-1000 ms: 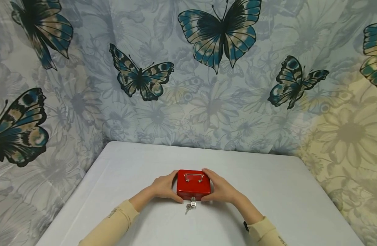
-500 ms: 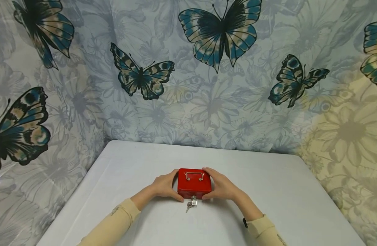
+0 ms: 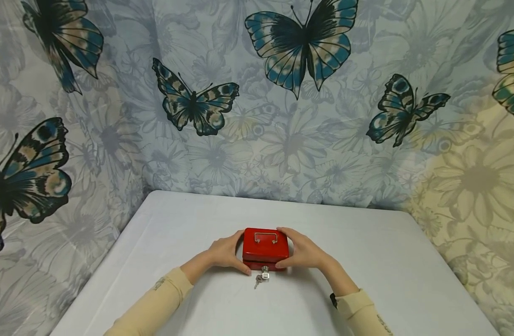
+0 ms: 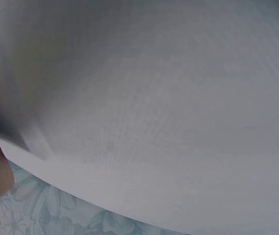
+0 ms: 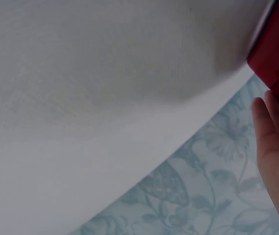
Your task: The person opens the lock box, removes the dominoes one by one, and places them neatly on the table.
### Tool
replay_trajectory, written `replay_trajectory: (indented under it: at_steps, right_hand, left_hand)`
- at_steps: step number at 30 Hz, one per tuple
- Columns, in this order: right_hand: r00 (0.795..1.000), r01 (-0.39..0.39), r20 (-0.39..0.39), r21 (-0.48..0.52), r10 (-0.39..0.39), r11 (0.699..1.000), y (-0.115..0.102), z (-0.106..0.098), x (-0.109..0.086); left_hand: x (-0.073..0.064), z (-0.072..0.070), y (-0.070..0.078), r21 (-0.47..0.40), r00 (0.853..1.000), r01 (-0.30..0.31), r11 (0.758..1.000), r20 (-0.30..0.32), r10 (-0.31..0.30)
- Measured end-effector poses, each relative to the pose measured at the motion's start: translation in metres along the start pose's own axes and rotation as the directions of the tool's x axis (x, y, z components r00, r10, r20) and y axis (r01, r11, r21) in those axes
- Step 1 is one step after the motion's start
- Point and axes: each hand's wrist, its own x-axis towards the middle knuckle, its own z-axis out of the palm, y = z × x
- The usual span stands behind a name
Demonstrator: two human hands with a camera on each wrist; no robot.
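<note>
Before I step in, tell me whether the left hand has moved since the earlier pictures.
No, not noticeably: against the table, the left hand keeps its place; the whole head view shifts slightly.

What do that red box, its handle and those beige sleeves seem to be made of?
Red box: probably painted metal, given its glossy highlights, though hard plastic is possible.
Handle: likely bare metal, being thin and silvery.
Beige sleeves: matte cloth, judging by soft creases.
</note>
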Motion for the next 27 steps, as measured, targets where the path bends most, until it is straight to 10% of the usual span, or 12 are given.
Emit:
replay_trajectory:
  at_steps: [27]
  right_hand:
    - [0.960, -0.281, 0.102, 0.399, 0.263, 0.873, 0.0065, -0.0041, 0.0079]
  left_hand:
    - [-0.0008, -0.0057, -0.0056, -0.108, 0.999, -0.036, 0.993, 0.024, 0.039]
